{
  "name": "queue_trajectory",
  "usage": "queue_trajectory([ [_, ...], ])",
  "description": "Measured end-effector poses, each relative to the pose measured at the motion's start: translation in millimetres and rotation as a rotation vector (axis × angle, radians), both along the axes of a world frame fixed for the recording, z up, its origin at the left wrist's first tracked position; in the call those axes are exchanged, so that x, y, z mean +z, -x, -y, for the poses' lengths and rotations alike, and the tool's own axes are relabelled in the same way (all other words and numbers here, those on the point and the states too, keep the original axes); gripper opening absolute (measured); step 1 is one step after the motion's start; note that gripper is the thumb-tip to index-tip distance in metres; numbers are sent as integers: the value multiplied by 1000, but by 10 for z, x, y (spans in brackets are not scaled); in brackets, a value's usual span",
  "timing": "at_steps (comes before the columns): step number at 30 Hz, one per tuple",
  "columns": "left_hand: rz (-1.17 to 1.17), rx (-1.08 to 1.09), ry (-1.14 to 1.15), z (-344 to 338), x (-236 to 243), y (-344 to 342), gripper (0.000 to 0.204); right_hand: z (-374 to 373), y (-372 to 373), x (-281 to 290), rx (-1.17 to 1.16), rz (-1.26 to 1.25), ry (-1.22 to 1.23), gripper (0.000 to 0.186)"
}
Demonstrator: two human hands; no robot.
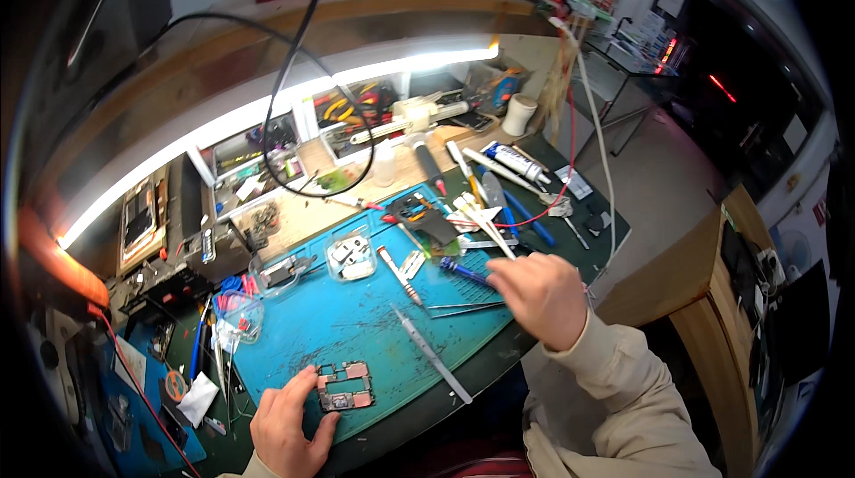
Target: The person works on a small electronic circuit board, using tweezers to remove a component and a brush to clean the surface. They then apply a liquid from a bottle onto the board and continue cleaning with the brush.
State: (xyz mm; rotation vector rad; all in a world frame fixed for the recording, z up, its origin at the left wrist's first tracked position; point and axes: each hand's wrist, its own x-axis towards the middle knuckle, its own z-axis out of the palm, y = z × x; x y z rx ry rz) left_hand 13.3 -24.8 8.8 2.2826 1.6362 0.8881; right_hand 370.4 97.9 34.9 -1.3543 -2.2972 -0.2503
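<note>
A small phone circuit board (360, 399), dark with copper-coloured patches and open gaps, lies on the blue work mat (303, 318). My left hand (289, 429) grips its left side, index finger at the upper corner and thumb by the lower one. Farther right, my right hand (541, 300) is closed above the mat's edge; what is in its fingers is hidden. Beside those fingertips are a blue-handled screwdriver (463, 272) and thin metal tweezers (465, 308). Between the hands lies a long, flat metal tool (429, 353).
A striped pen-like tool (399, 275) and a clear tray of small parts (352, 257) lie farther back. Pliers, brushes and a white tube (515, 161) crowd the back right. A black cable (265, 135) loops down over the bench. A lit strip lamp (312, 86) crosses behind.
</note>
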Motion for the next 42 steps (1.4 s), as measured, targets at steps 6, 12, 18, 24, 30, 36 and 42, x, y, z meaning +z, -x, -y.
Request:
queue_trajectory([
  [6,12,-15,12,6,-68,11,69,-251,-692,-7,-246,-79,-95,8],
  [12,25,15,38,-2,-100,6,62,-994,-550,-35,-145,-182,119,22],
  [18,11,75,26,69,-57,71,57,-2053,98,-347,-368,98,218,31],
  [24,38,13,71,-18,-59,67,64,-2051,-226,-136,-387,-185,-30,26],
  [30,46,12,27,32,-108,128,71,-1306,-224,240,68,-1028,459,25],
  [36,112,-18,-49,-62,-170,115,74,253,451,314,370,-1097,1133,34],
  [42,4,-7,222,-104,56,130,80,592,892,49,735,-347,617,31],
])
